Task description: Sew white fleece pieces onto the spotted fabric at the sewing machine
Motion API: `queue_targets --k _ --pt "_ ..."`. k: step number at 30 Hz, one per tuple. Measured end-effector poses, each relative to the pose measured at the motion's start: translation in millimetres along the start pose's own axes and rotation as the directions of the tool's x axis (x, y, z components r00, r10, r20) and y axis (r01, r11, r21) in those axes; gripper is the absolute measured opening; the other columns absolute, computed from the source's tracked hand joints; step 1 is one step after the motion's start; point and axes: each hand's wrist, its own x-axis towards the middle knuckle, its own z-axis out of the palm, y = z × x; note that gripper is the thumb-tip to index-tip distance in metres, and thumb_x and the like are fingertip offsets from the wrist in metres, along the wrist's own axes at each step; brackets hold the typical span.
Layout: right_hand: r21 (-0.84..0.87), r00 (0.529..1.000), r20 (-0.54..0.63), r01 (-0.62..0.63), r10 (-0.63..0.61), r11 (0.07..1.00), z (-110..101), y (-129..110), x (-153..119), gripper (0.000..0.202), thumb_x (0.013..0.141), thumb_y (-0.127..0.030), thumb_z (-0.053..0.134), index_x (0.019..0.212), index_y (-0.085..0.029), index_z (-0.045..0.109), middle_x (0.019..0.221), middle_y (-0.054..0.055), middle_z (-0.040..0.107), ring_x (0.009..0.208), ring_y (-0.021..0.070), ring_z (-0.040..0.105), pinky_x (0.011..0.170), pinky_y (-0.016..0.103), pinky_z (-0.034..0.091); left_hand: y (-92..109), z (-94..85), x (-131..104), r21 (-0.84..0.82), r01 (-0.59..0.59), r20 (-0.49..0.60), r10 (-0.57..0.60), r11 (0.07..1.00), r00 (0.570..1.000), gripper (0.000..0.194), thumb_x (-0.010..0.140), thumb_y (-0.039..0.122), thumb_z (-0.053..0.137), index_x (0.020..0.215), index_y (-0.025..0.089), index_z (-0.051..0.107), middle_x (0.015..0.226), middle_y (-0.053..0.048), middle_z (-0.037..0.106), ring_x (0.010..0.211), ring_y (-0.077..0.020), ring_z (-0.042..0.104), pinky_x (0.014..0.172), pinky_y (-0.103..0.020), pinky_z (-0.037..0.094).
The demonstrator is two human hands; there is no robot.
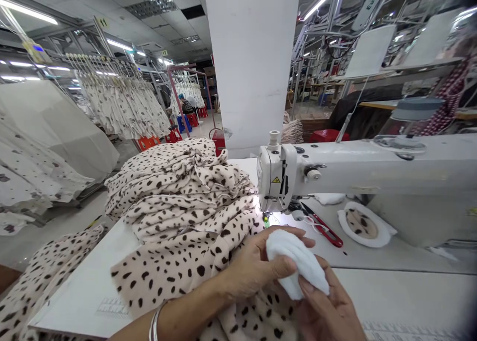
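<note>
A folded piece of white fluffy fabric [298, 261] is held between both hands in front of the sewing machine's needle area. My left hand [261, 266], with a bangle on its wrist, grips the upper left of the piece, thumb on top. The lower right part is pinched by my right hand [328, 301]. Beneath and beside my left hand lies cream fabric with dark spots [179, 271], heaped into a large pile further back. The white sewing machine [335, 167] stands behind the hands, its small lamp lit.
Red-handled scissors [326, 229] lie under the machine arm, beside a round white piece with a spotted centre [361, 224]. A white pillar [253, 68] rises behind the table. Garments hang at the left, and a person sits far back.
</note>
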Motion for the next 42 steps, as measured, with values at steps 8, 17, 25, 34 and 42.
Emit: queue_targets --k 8,17,25,34,42 --pt "0.155 0.973 0.097 -0.222 0.209 0.963 0.3 12.6 2.4 0.05 0.08 -0.047 0.071 0.123 -0.023 0.063 0.102 0.008 0.073 0.097 0.0267 0.07 0.08 0.039 0.06 -2.0 6.8 -3.3 -0.054 -0.042 -0.088 0.037 0.998 0.995 0.047 0.075 0.043 0.08 0.107 0.014 0.064 0.114 -0.018 0.071 0.104 -0.028 0.069 0.088 -0.036 0.054" --pt "0.202 0.962 0.027 -0.271 0.271 0.941 5.7 8.8 8.4 0.046 0.074 -0.042 0.078 0.112 -0.023 0.063 0.104 0.006 0.074 0.091 0.024 0.071 0.077 0.034 0.059 -3.4 9.5 1.0 -0.16 -0.01 -0.207 -0.024 0.987 0.978 0.036 0.079 0.042 0.077 0.098 0.014 0.065 0.104 -0.014 0.075 0.092 -0.0242 0.071 0.079 -0.03 0.054" --pt "-0.123 0.978 -0.208 -0.062 0.035 0.991 1.0 -16.8 15.8 0.056 0.073 -0.048 0.076 0.119 -0.023 0.057 0.094 0.004 0.074 0.078 0.0166 0.069 0.067 0.022 0.056 2.7 -4.1 1.2 0.149 0.094 -0.237 -0.057 0.984 0.97 0.038 0.074 0.033 0.08 0.107 0.014 0.072 0.097 -0.007 0.072 0.083 -0.0174 0.066 0.071 -0.022 0.053" --pt "-0.372 1.0 -0.001 0.0 -0.001 0.928 -26.7 -15.7 34.9 0.061 0.073 -0.052 0.073 0.123 -0.02 0.06 0.093 0.006 0.072 0.085 0.0193 0.068 0.07 0.025 0.056 6.7 -0.8 9.0 -0.051 0.286 -0.361 -0.284 0.957 0.888 0.034 0.067 0.016 0.082 0.1 0.011 0.075 0.089 -0.008 0.071 0.07 -0.016 0.068 0.053 -0.019 0.059" --pt "-0.391 0.974 0.169 -0.073 0.15 0.917 -37.4 -15.6 38.1 0.038 0.083 -0.051 0.064 0.103 -0.02 0.072 0.084 0.003 0.07 0.08 0.0202 0.065 0.072 0.028 0.053 -2.8 -8.2 9.2 -0.173 0.359 -0.339 -0.398 0.917 0.852 0.04 0.062 0.018 0.088 0.099 0.01 0.073 0.094 -0.009 0.071 0.076 -0.0173 0.069 0.059 -0.022 0.06"
